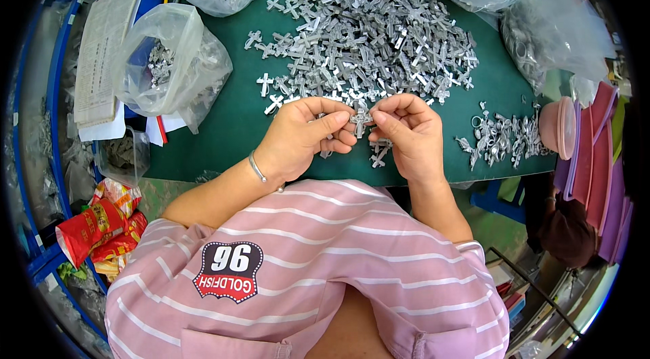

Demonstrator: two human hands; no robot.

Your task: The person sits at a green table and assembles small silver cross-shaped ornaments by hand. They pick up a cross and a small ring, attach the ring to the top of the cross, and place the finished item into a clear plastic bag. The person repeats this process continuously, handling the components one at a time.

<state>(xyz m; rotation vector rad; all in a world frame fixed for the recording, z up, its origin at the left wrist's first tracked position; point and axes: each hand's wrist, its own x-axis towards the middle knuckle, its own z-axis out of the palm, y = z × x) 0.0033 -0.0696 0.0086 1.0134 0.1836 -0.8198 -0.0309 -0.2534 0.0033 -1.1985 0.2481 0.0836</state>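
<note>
Between my two hands, at the near edge of the green table, is a silver cross pendant point(361, 119). My left hand point(302, 130) pinches its left arm with thumb and fingers. On the other side, my right hand point(409, 131) grips its right arm the same way. Just beyond my fingers spreads a large heap of grey metal crosses point(379, 27). A few loose crosses point(380, 151) lie below my right hand, and some more are partly hidden under my left fingers.
Plastic bags of metal pieces stand around the heap, including an open bag point(162, 64) at left and a bag point(555, 27) at far right. Small metal parts point(501, 135) lie at right beside a pink tub point(558, 127). Papers point(108, 54) and red packets point(101, 227) are at left.
</note>
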